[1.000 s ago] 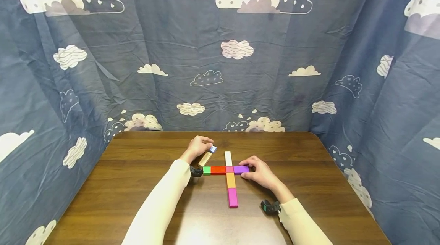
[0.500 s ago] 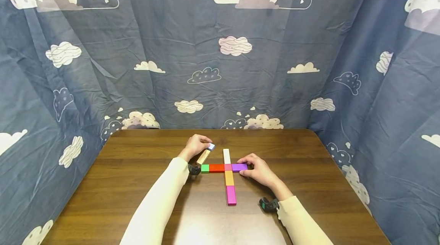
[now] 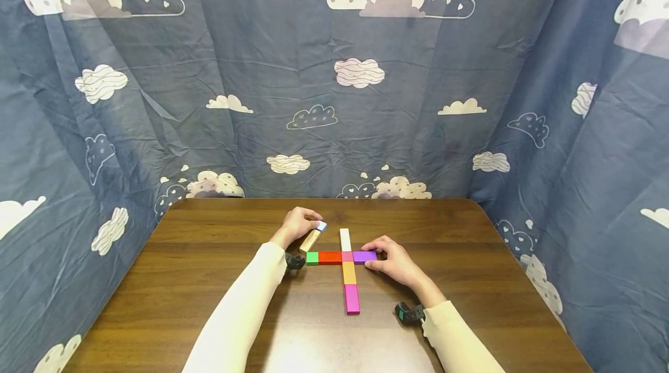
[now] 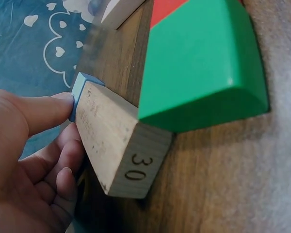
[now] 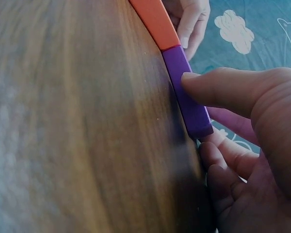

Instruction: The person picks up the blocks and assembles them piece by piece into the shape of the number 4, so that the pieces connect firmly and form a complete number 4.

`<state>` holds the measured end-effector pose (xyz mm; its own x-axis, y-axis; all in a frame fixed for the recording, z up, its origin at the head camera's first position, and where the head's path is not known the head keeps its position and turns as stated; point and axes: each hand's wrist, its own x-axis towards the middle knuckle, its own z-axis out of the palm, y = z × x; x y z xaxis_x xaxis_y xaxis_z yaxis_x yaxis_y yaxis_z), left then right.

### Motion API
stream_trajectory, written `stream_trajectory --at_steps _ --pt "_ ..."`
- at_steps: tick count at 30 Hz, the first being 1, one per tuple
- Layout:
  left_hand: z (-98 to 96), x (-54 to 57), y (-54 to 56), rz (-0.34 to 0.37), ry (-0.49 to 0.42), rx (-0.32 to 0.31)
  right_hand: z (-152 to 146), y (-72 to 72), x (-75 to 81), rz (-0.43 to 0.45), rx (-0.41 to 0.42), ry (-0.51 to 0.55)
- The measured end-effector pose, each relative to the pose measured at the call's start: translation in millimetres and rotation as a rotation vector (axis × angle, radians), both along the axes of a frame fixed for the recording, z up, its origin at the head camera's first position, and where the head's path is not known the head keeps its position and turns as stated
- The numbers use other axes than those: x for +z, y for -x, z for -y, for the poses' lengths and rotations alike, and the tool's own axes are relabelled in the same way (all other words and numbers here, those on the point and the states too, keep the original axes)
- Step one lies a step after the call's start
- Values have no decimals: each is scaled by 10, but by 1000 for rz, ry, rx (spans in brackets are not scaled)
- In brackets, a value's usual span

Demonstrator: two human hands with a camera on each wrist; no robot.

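Observation:
My left hand [image 3: 299, 223] pinches a small light blue block [image 4: 79, 92], with the thumb on its near face and the far fingertips hidden behind it. The blue block sits against the end of a bare wooden block [image 4: 111, 116] marked 30, lying slanted. In the head view, a purple block [image 3: 364, 257] forms the right arm of a cross of coloured blocks. My right hand [image 3: 392, 258] holds that purple block between thumb and fingers, one on each long side. A small green block [image 4: 199, 68] ends the cross's left arm, close to the wooden one.
The cross also has a red block [image 3: 330, 258], a pink centre block [image 3: 347, 256], a white block [image 3: 345, 239] at the back, an orange block [image 3: 349, 273] and a magenta block [image 3: 352, 300] in front. All lie on a brown wooden table [image 3: 209, 303]; a cloud-patterned curtain [image 3: 261, 82] surrounds it.

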<state>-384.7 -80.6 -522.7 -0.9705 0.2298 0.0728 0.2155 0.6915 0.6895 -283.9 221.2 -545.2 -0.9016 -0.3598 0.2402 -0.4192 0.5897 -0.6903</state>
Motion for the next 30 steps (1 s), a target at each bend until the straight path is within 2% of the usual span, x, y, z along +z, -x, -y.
stream_trajectory --at_steps 11,18,30 --pt "5 17 -10 0 -52 -20 -19 19 16 -12 -1 13" --pt "30 -49 -27 7 -72 -26 -10 2 -35 5 5 29" --pt "42 -74 -19 -2 -84 -48 -31 5 -21 26 3 24"
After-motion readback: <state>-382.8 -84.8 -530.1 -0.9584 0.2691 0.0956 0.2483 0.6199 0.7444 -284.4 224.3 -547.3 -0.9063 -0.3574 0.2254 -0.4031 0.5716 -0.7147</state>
